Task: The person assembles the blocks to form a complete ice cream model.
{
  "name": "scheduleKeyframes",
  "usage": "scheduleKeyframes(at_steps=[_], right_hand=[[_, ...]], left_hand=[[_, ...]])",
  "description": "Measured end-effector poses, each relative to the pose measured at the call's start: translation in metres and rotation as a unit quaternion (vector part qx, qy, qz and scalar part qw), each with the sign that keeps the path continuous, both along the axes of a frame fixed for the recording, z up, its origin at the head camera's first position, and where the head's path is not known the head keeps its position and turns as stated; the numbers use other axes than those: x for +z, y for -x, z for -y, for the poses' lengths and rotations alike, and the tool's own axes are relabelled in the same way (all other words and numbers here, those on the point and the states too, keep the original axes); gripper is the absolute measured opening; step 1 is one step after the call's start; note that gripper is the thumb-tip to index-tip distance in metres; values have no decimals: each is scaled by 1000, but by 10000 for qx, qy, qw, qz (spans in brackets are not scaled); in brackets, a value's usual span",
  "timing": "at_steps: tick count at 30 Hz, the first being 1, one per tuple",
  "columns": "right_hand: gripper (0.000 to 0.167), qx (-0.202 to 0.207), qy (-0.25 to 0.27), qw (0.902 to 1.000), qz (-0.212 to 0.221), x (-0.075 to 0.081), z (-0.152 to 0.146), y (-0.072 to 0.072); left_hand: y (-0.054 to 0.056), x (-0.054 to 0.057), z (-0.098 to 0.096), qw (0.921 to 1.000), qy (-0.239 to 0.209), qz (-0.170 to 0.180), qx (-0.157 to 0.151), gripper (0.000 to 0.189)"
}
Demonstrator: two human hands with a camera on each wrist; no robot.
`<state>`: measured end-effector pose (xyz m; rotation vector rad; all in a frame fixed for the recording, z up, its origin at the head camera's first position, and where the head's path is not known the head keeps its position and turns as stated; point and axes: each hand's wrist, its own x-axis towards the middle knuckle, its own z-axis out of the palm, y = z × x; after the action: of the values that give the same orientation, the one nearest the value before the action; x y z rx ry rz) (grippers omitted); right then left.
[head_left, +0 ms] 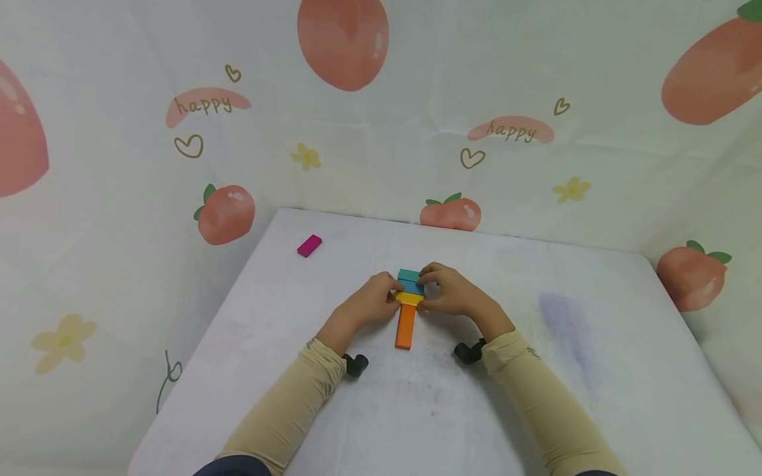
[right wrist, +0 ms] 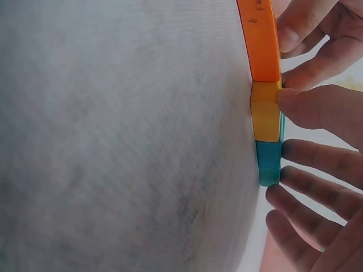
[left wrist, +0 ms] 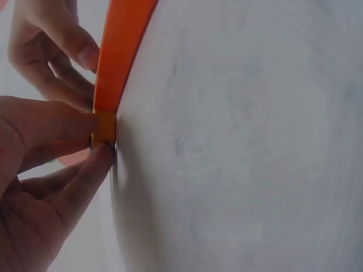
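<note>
Four toy blocks lie flat on the table in one touching line. A long orange block points toward me, a yellow block crosses its far end, and beyond are a blue block and a teal block. My left hand touches the left ends of the yellow and blue blocks with thumb and fingertips. Opposite it, my right hand rests its thumb against the yellow block's right end. In the right wrist view its other fingers extend along the ends of the blue and teal blocks.
A magenta block lies apart near the table's far left corner. The white table ends at a printed cloth backdrop at the back and sides. Black wrist cameras sit beneath both sleeves.
</note>
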<state>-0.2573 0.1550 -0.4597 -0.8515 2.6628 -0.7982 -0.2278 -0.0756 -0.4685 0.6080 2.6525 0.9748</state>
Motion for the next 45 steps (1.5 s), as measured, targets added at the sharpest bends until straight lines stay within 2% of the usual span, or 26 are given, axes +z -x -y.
scheduleKeyframes(at_steps=[4, 8, 11, 17, 26, 33, 38, 45], right_hand=[[45, 15, -36, 10000, -36, -1, -1, 1], [46, -3, -93, 10000, -6, -1, -1, 1], [47, -65, -179, 9998, 86, 1, 0, 1], [49, -95, -247, 9995, 168, 1, 1, 0], [48, -48, -316, 9994, 114, -2, 2, 0], [48, -31, -309, 9995, 102, -2, 1, -1], [48, -34, -309, 9995, 85, -2, 1, -2], [48, -23, -336, 9994, 30, 0, 0, -2]], left_hand=[[1, 0, 5, 9999, -101, 54, 38, 34], [4, -1, 13, 9997, -35, -230, 99, 31], [7, -1, 20, 9981, 142, -516, 290, 32], [13, 0, 41, 9931, 265, -806, 807, 33], [25, 4, 78, 9802, 234, -1214, 1549, 35], [31, 4, 105, 9710, 313, -1459, 1867, 35], [39, 2, 125, 9611, 436, -1717, 2120, 34], [47, 0, 143, 9505, 580, -1726, 2516, 30]])
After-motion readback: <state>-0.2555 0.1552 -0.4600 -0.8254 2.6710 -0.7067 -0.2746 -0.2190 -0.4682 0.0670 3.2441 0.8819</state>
